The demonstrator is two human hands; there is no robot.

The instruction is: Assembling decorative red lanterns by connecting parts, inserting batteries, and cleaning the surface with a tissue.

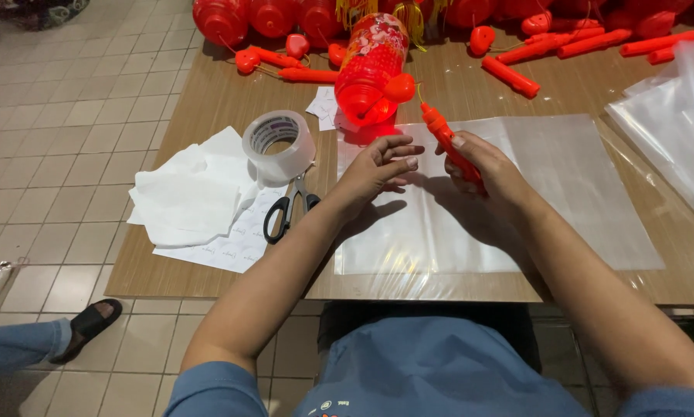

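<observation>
Fingers of the right hand (486,166) are wrapped around a red plastic lantern handle (449,145), held above a clear plastic bag (563,185) spread flat on the wooden table (215,100). The left hand (378,166) is loosely curled, empty, just beside it. A lit red lantern (370,66) lies beyond; a tape roll (279,143) and scissors (289,207) are placed left.

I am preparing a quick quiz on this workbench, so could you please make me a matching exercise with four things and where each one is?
Things:
1. orange-red stick
2. tape roll
3. scissors
4. clear plastic bag

Places:
A. lying flat under both hands
B. held in the right hand
C. on white paper, handles toward the person
D. standing just beyond the scissors

Pairs: 1-B, 2-D, 3-C, 4-A
</observation>
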